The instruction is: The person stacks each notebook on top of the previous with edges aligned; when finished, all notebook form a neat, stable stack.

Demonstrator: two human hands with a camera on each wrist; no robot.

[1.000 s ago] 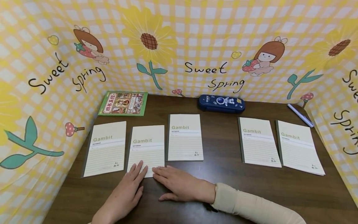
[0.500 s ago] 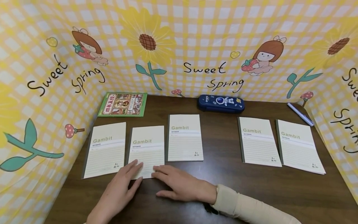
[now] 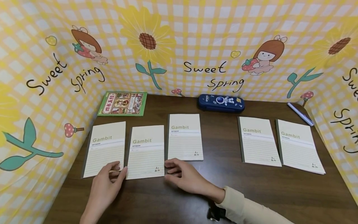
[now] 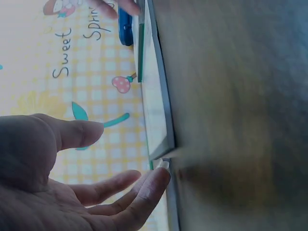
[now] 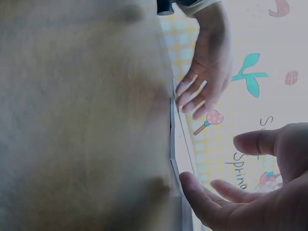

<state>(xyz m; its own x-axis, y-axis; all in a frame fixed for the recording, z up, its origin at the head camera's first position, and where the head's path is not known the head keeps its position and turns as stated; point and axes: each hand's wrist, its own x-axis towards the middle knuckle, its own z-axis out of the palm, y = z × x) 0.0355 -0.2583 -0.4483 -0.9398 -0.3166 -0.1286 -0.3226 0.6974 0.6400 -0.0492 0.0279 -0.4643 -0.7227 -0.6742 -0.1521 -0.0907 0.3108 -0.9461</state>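
Observation:
A pale Gambit notebook lies flat on the dark table between my two hands, its whole cover showing. My left hand is at its lower left, fingers loosely bent over the lower right part of the leftmost notebook. By the right edge of the middle one is my right hand, just below the bottom of a higher-lying notebook. Both wrist views show a wide gap between thumb and fingers, with nothing held. Whether the fingertips touch the notebook edges, I cannot tell.
Two more notebooks, one beside another, lie to the right. Along the back are a green-bordered picture book, a blue space pencil case and a light purple pen-like stick. Yellow checked cloth walls the table.
My hands have moved apart. The left slid leftward off the notebook between them and bent its fingers; the right drew rightward to its edge. The notebooks lie about as before.

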